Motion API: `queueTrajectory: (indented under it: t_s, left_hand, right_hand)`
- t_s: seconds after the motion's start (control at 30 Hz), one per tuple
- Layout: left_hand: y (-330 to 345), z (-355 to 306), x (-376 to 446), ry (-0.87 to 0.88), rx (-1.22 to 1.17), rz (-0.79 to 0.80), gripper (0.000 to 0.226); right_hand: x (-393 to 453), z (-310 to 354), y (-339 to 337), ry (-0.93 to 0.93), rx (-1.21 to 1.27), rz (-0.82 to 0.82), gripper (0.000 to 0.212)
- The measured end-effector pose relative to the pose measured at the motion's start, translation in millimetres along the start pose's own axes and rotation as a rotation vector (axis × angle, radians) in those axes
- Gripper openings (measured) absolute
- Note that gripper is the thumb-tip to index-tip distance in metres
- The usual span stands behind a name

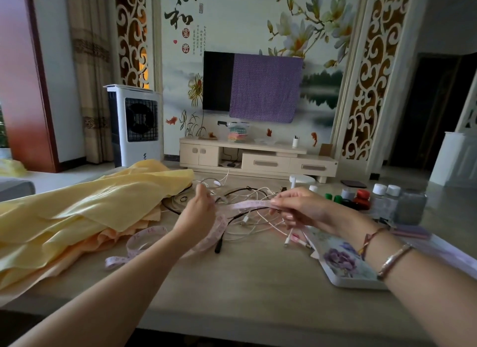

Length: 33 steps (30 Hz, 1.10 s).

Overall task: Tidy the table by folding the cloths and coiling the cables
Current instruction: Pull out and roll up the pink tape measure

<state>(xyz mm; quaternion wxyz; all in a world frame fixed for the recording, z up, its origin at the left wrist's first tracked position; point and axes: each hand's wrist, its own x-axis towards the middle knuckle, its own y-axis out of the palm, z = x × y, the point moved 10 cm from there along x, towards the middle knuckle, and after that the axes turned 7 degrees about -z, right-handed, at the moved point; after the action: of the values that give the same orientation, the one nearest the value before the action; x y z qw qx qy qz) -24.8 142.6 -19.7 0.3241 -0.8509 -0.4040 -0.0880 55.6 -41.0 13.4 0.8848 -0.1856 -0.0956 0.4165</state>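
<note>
Left hand: the left hand (200, 212) is raised above the surface (245, 282), fingers curled in a grip on the measuring tape (247, 205).
Right hand: the right hand (296, 207) pinches the same tape between thumb and fingertips, so a short span runs between the two hands.
Tape tail: the rest drops from the left hand and loops over the surface toward the near left, ending just beside the yellow cloths (85, 217).
Cables: the white and dark cables (253, 222) lie tangled right under the hands, still uncoiled.
Cloths: heaped unfolded on the left, one edge lying over some cable.
Snag risk: the tape passes among the cables; pulling it in could likely drag a cable or tighten the knot.
Knock risk: small bottles (382, 199) stand near the right wrist; a wide sweep could tip them.
Slip risk: the floral tray (343, 264) lies under the right forearm and could be nudged toward the near edge.
Open room: bare surface lies in front, between the forearms, good for laying coils.
</note>
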Motion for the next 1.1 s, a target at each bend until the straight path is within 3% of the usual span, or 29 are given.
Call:
queueTrajectory:
  t_s: [0.07,0.17,0.27,0.43,0.53,0.67,0.9,1.1]
  left_hand:
    - [7.7,-29.9,-4.9,0.092,-0.126,0.002,0.006]
    - [34.9,-66.6,-20.1,0.194,-0.251,0.085,0.013]
    - [34.9,-85.5,-24.9,0.223,-0.37,0.048,0.017]
    - [44.1,-90.1,-28.3,0.332,-0.226,0.119,0.015]
    - [40.8,-84.5,-28.0,0.4,-0.126,0.065,0.011]
    - [14.1,-49.4,-9.8,0.311,-0.025,-0.021,0.009]
    - [-2.8,-14.1,1.8,0.163,0.026,-0.042,0.013]
    - [10.7,-51.5,-7.1,0.109,-0.257,-0.082,0.017]
  right_hand:
    - [3.9,-0.5,8.0,-0.004,0.0,0.013,0.026]
    - [10.0,-0.7,18.5,-0.013,-0.002,0.011,0.028]
    - [11.1,-2.1,20.8,-0.02,-0.04,0.013,0.028]
    - [5.9,0.2,14.1,-0.009,0.019,-0.012,0.027]
    - [4.4,-2.4,10.5,0.009,0.043,0.002,0.033]
    - [2.7,-16.9,-11.6,0.062,0.066,-0.036,0.023]
    - [3.6,-17.0,-26.5,0.037,0.34,-0.061,0.009]
    - [1.4,1.1,9.8,0.003,0.392,0.076,0.02]
